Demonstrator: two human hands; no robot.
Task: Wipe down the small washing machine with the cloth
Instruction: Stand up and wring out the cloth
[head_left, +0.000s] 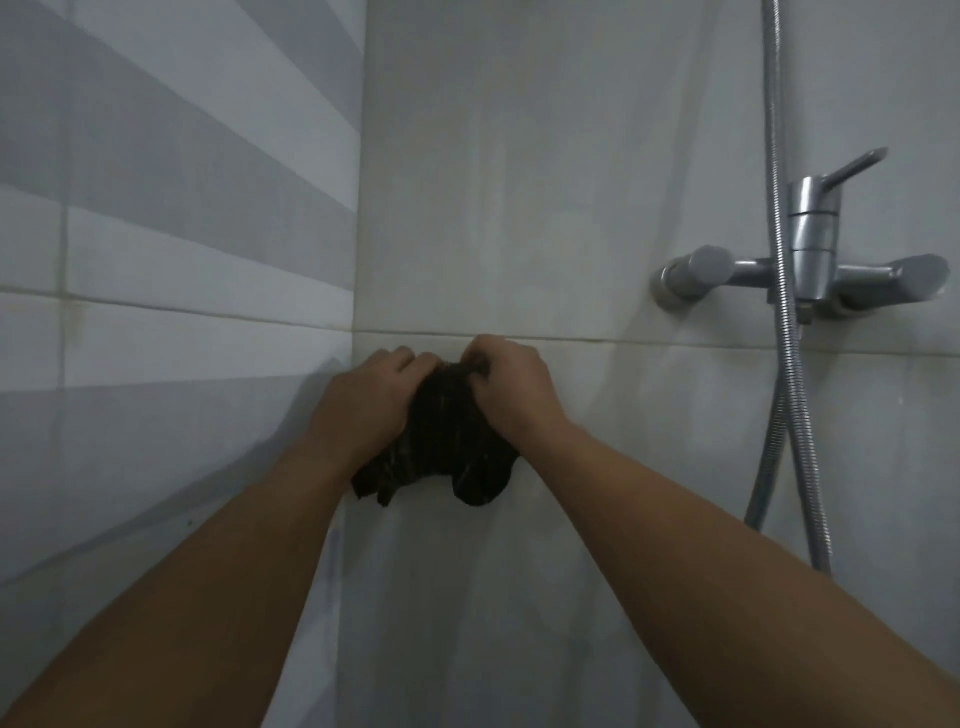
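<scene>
A dark, bunched cloth (451, 441) hangs between both of my hands in front of the tiled wall corner. My left hand (363, 402) grips its left side with the fingers curled over the top. My right hand (511, 387) clutches the upper right part, fingers dug into the fabric. The cloth's lower ends droop below my wrists. No washing machine is in view.
A chrome shower mixer tap (802, 270) with a lever handle is mounted on the wall at the right. Its metal hose (779, 395) loops down beside it. Grey-striped tiles (156, 208) cover the left wall, plain pale tiles (519, 182) the wall ahead.
</scene>
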